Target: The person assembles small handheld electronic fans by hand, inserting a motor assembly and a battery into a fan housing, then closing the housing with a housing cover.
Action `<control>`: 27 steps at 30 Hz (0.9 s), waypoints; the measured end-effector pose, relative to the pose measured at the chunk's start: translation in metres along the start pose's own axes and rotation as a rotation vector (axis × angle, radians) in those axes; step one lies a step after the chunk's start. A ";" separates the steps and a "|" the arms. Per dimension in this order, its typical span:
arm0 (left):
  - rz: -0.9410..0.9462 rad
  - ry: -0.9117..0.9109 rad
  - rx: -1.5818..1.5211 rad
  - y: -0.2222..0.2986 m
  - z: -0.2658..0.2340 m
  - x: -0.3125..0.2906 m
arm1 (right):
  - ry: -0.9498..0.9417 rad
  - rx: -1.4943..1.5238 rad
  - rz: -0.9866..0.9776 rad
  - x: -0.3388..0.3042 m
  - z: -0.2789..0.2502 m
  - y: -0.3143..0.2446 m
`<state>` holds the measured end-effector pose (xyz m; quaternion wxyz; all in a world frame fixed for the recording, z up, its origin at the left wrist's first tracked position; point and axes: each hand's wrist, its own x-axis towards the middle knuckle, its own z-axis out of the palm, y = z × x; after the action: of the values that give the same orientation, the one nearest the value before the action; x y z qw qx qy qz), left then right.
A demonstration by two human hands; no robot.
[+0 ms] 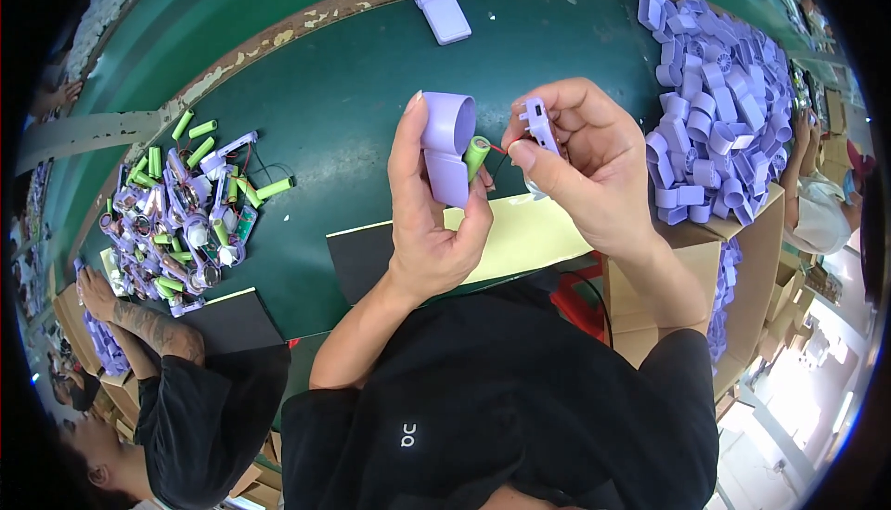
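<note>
In the middle, above the green table, my left hand (432, 232) grips a purple plastic housing (449, 129) with a round ring-shaped top and a flat lower part. A green cylindrical battery (476, 154) sits at the housing's right side, close to my left thumb. From its end, thin red and dark wires run to a small purple part with a slot (538, 123). My right hand (589, 153) pinches that part between thumb and fingers, just right of the battery. A whitish piece shows partly below my right thumb; most of it is hidden.
Left lies a pile of wired assemblies with green batteries (176, 222). At right, purple housings (715, 111) are heaped beside a cardboard box (752, 278). One purple piece (442, 11) lies at the far edge. A yellow sheet (529, 236) lies beneath my hands. A co-worker's hand (96, 294) is at lower left.
</note>
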<state>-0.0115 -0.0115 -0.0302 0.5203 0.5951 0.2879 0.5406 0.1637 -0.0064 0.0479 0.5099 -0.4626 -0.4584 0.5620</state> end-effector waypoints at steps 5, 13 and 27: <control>-0.171 0.039 -0.221 0.010 -0.008 0.005 | 0.015 -0.068 0.003 0.002 0.004 -0.016; -0.360 0.047 -0.396 0.023 -0.008 0.012 | -0.108 -0.104 0.125 0.014 0.005 -0.026; -0.501 -0.054 -0.656 0.022 -0.015 0.014 | -0.123 -0.116 0.132 0.025 0.009 -0.019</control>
<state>-0.0266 -0.0010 -0.0070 0.8053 0.3230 0.2224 0.4446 0.1560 0.0194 0.0670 0.4149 -0.4851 -0.4891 0.5944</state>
